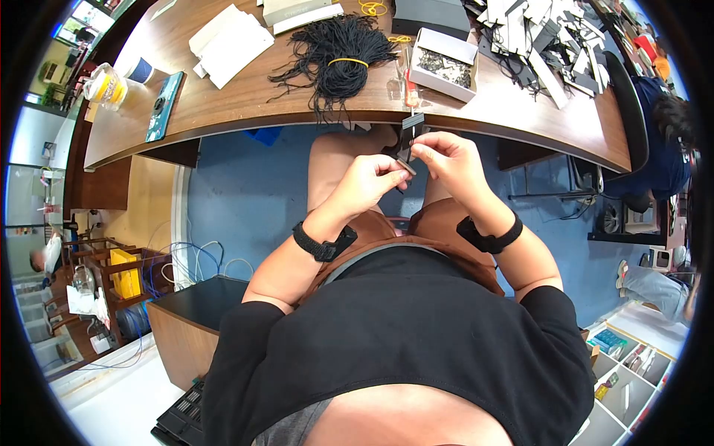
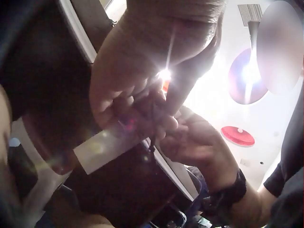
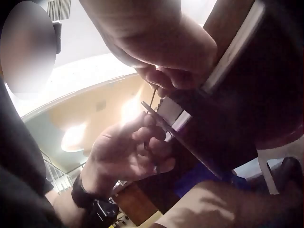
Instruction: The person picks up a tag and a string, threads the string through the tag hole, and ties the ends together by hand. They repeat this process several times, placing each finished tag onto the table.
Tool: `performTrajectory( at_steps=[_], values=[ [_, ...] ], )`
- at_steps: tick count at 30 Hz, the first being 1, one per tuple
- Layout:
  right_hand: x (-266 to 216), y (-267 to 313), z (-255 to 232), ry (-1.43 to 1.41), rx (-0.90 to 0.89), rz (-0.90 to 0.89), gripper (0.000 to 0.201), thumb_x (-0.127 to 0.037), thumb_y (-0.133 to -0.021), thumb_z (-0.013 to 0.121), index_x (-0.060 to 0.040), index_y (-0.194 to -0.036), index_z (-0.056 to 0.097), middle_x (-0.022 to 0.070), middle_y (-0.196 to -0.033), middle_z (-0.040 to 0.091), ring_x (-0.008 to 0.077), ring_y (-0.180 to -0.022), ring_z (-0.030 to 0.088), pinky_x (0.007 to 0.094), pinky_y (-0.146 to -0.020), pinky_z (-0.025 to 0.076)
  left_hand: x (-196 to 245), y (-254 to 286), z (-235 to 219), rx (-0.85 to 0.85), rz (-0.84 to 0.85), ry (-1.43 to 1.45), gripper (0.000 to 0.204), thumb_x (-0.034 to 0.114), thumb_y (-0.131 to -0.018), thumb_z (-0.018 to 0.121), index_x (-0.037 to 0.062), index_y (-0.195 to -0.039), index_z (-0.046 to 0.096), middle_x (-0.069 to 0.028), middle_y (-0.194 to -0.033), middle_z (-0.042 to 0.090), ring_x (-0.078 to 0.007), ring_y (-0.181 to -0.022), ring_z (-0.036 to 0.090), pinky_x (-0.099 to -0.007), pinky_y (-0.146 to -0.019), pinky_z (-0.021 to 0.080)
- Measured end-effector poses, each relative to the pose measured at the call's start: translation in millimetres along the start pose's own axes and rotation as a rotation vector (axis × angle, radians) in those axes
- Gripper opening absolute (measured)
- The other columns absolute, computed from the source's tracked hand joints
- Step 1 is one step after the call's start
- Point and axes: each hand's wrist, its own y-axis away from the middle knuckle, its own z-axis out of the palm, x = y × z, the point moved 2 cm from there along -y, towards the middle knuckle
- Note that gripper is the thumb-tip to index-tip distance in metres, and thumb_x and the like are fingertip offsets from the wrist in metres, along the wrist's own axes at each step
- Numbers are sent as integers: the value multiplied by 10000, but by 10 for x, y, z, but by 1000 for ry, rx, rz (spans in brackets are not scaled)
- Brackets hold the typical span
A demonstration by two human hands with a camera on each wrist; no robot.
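Above the lap, just off the table's front edge, both hands meet. My left hand (image 1: 366, 184) grips a flat, narrow card tag between thumb and fingers. A pale face of the tag (image 2: 110, 149) sticks out past the fingers in the left wrist view, while the right wrist view catches the tag (image 3: 192, 148) nearly edge-on. With thumb and forefinger, my right hand (image 1: 455, 167) pinches a thin black cord (image 3: 152, 99) close to the tag's end. Part of the cord is hidden behind the fingertips.
On the wooden table (image 1: 223, 111) lie a bundle of black cords (image 1: 335, 59), a white box of small metal parts (image 1: 445, 67) and a heap of tags (image 1: 539, 41). White cards (image 1: 230, 44), a phone (image 1: 163, 106) and a plastic cup (image 1: 106, 87) stand further left.
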Motion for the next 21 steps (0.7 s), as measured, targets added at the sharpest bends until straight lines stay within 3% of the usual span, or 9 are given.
performTrajectory(
  at_steps=[2, 8, 12, 15, 16, 19, 20, 21],
  values=[
    [-1, -23, 16, -66, -5, 24, 133, -104, -844, 659, -29, -953, 645, -2, -789, 634, 14, -567, 465, 165, -485, 362, 28, 22, -2, 0, 1, -6, 142, 101, -891, 591, -33, -889, 635, -63, -824, 648, -110, -777, 590, -244, -717, 469],
    [-21, -28, 5, -709, -37, 103, 78, -131, -857, 602, -59, -829, 599, -7, -759, 593, 42, -519, 394, 187, -476, 316, 39, 125, -156, 42, 6, -45, 137, 114, -878, 609, -19, -884, 640, -56, -812, 647, -109, -773, 590, -241, -719, 465],
    [-88, 56, -6, -1277, -288, 430, 101, -164, -871, 557, -69, -853, 587, -3, -797, 587, 76, -528, 379, 212, -479, 327, 157, 219, -272, 79, -6, 36, 120, 112, -864, 619, -7, -862, 636, -56, -797, 642, -114, -758, 589, -240, -719, 461],
    [-102, 105, 32, -1586, -518, 415, 95, -119, -880, 518, -68, -917, 590, -6, -806, 571, 77, -537, 383, 211, -483, 334, 240, 243, -255, 84, -15, 79, 113, 112, -854, 626, 4, -824, 621, -43, -759, 620, -108, -722, 571, -237, -691, 448],
    [-106, 147, 31, -1580, -401, 434, 216, -110, -893, 492, -55, -1078, 588, -3, -708, 538, 84, -483, 367, 217, -461, 336, 268, 248, -242, 84, -17, 85, 113, 113, -853, 627, 5, -819, 619, -38, -753, 615, -106, -715, 566, -235, -684, 444],
    [-286, 213, 13, -902, -470, 135, 324, -102, -906, 474, -51, -1218, 546, 8, -631, 540, 91, -419, 368, 224, -431, 337, 344, 253, -206, 97, -47, 167, 111, 113, -850, 628, 11, -808, 614, -28, -738, 599, -98, -702, 553, -231, -669, 434],
    [-336, 237, 15, -559, -331, 118, 395, -117, -902, 517, -66, -1293, 500, 45, -582, 552, 98, -408, 451, 237, -432, 391, 365, 241, -176, 98, -58, 206, 110, 113, -850, 627, 13, -805, 613, -25, -734, 594, -96, -700, 549, -230, -665, 431],
    [-376, 271, 61, -258, -293, -48, 402, -119, -887, 540, -78, -1286, 507, 63, -603, 572, 123, -442, 501, 255, -452, 418, 393, 235, -127, 96, -34, 216, 113, 115, -852, 624, 12, -808, 614, -26, -741, 598, -95, -707, 550, -229, -668, 432]
  ],
)
